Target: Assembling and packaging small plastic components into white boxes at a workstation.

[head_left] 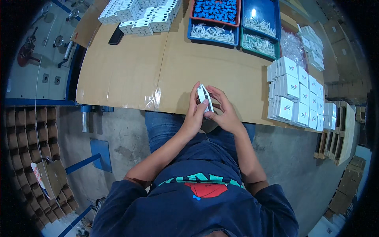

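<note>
A small white carton (205, 97) is held edge-up between both hands, just over the near edge of the cardboard-covered table (130, 67). My left hand (194, 112) grips its left side, fingers wrapped up along it. My right hand (222, 108) pinches its right side and lower end. The carton looks partly folded; its contents are hidden.
Stacked white cartons (294, 96) stand at the right of the table, more white cartons (140, 14) at the far left. Trays of blue parts (216, 10) and white parts (213, 32) sit at the back. A black phone (116, 35) lies nearby. Brown boxes (23, 138) are stacked on the floor at left.
</note>
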Demonstrator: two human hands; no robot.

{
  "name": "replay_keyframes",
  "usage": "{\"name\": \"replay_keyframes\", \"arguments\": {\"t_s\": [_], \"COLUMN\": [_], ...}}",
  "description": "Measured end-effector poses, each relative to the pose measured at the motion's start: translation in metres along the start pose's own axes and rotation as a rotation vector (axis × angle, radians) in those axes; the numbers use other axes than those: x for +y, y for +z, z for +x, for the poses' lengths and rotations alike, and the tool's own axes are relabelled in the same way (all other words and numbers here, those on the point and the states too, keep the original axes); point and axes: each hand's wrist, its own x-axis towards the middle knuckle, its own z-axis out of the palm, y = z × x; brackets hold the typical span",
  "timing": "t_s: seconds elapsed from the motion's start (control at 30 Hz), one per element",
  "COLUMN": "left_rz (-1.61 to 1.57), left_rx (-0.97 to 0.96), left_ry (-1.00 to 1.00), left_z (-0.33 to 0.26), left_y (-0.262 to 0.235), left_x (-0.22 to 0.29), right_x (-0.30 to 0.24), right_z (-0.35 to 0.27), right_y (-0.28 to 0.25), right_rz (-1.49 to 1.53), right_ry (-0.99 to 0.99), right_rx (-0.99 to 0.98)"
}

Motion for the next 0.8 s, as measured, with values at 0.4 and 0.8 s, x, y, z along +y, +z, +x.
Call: {"name": "replay_keyframes", "arguments": {"t_s": [0.4, 0.8], "left_rz": [-0.357, -0.542], "left_rx": [-0.004, -0.151], "left_ry": [-0.362, -0.577], "left_z": [0.002, -0.003], "left_y": [-0.008, 0.0], "left_x": [-0.005, 0.011], "right_x": [0.01, 0.007], "right_z": [0.001, -0.006], "right_y": [-0.001, 0.007], "right_rz": [-0.315, -0.381], "right_ry": [-0.201, -0.302], "right_rx": [0.022, 0.063]}}
